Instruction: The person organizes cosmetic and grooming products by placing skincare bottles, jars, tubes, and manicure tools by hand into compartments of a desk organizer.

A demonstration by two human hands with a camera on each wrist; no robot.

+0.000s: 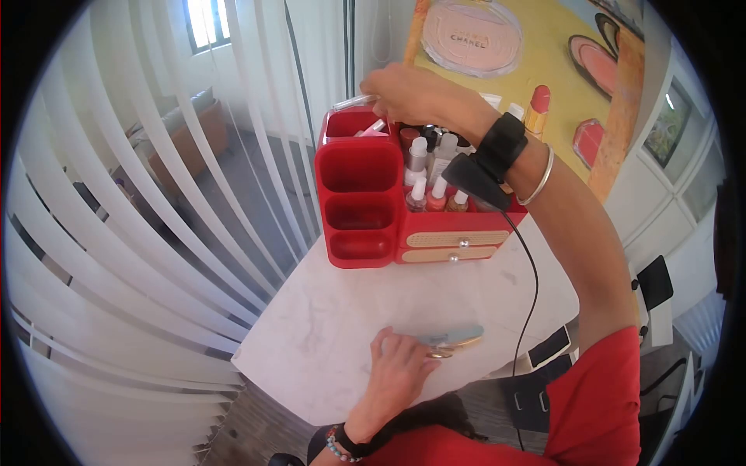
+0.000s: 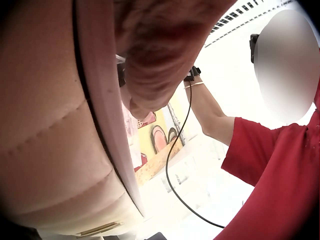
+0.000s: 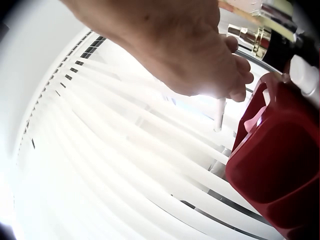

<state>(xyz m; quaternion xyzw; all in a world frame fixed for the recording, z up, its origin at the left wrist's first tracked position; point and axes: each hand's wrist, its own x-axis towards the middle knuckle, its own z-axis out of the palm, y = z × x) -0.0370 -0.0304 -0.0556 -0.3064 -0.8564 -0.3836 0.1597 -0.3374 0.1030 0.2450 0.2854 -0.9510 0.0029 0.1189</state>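
The right hand [image 1: 404, 93] pinches a thin clear tube [image 1: 353, 101] over the back compartment of the glossy red plastic organizer [image 1: 361, 206], which stands at the far edge of the white marbled table [image 1: 326, 326]. The left hand [image 1: 400, 365] rests flat, fingers relaxed, on a pale blue compact [image 1: 454, 338] near the table's near edge. A poster [image 1: 544, 62] behind shows a round powder case reading "CHANEL".

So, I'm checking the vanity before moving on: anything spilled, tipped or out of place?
Nothing stands out. The bottles stand upright in the red organizer; the right hand holds a clear tube above it, and the left hand rests on a blue compact.
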